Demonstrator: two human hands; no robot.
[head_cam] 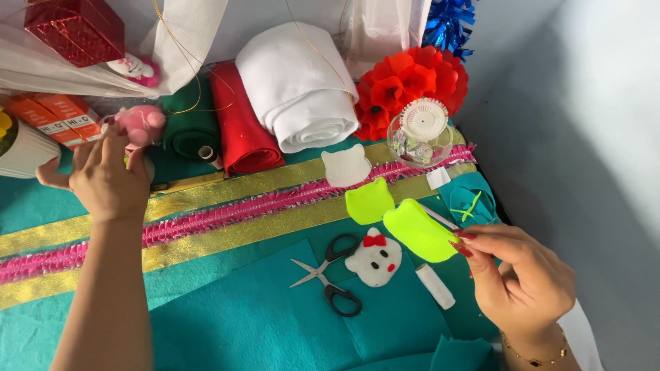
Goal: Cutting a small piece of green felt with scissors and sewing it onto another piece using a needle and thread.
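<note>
My right hand pinches a neon yellow-green felt piece at its right end, low on the right. A second green cat-head felt cutout lies just left of it. Below sit a white stuffed cat face with a red bow, black-handled scissors and a white thread spool. My left hand reaches to the back left, fingers curled at a pink plush toy; what it grips is hidden.
Teal felt sheets cover the table, crossed by gold and pink ribbon. Rolls of white, red and green felt lie at the back. A red paper flower, a pin wheel on a clear jar and a white cat cutout are nearby.
</note>
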